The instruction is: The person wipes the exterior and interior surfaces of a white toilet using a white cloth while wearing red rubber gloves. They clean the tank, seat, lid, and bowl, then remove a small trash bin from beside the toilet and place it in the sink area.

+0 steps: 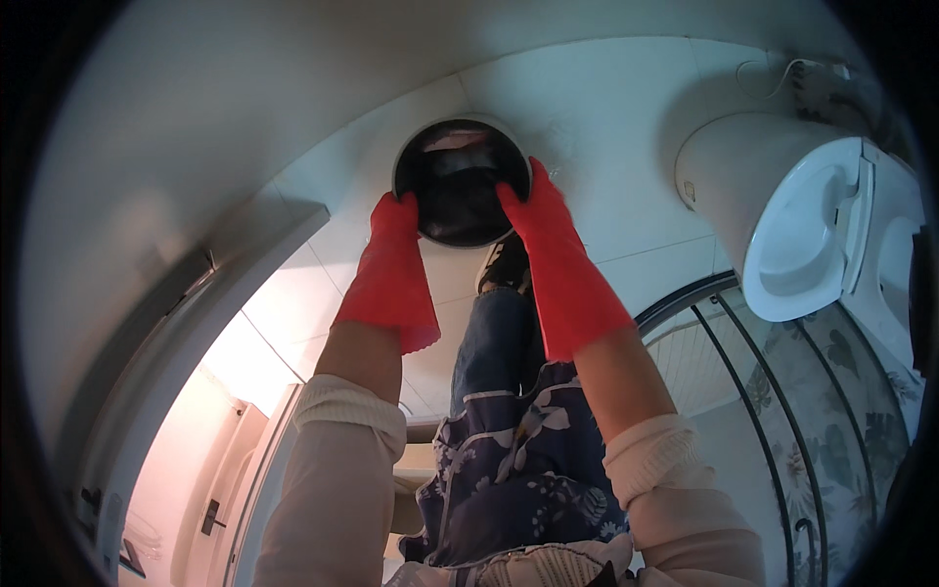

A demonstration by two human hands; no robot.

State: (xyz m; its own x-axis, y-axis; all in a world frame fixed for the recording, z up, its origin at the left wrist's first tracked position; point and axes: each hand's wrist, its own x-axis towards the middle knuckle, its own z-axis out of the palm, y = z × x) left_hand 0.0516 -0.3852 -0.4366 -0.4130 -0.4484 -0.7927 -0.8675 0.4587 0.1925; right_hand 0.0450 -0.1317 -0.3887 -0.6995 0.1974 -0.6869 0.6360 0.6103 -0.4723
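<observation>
Both hands wear long red rubber gloves. My left hand point(395, 220) grips the lower left rim of a round, pale-rimmed basin or bucket point(397, 165), with its thumb over the edge. On the opposite side, my right hand point(534, 198) holds the rim, its thumb inside and its fingers along the outer wall. Inside the container are dark contents point(462, 202), with a greyish band and a pinkish patch point(456, 139) near the far side. Whether these are water, cloth or reflections, I cannot tell. A black shoe point(506, 268) shows just below the container.
A white toilet point(799, 220) stands at the right on the pale tiled floor point(623, 176). Below it is a black-framed glass shower enclosure point(763, 367). A grey door frame point(257, 257) runs along the left, beside a lit doorway and a door with a black handle point(213, 517).
</observation>
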